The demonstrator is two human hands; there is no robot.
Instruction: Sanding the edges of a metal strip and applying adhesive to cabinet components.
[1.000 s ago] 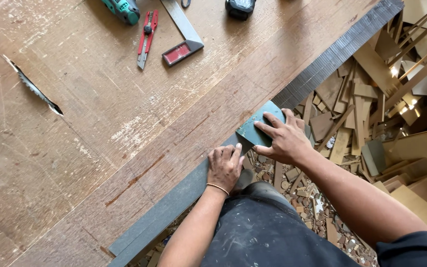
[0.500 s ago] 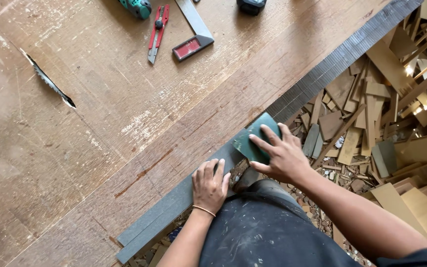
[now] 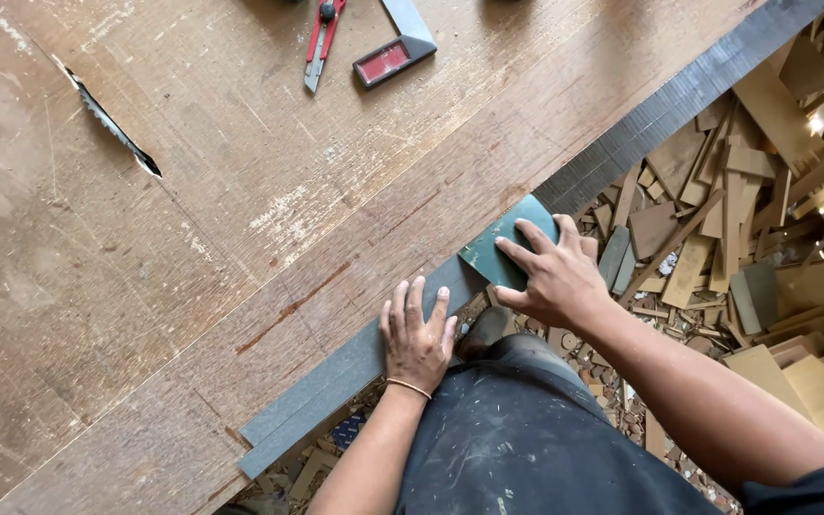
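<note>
At worktop edge: rough, scuffed wooden worktop, grey planed edge strip.
Right hand: grip closed on flat teal sanding block.
Left hand: fingers spread flat, holding nothing.

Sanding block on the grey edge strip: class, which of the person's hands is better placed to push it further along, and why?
Right. The right hand already presses on the sanding block, while the left hand lies flat on the grey strip, steadying it.

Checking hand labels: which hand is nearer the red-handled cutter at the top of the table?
Left. The left hand lies flat on the table edge below the red-handled cutter; the right hand presses a sanding pad farther right.
</note>
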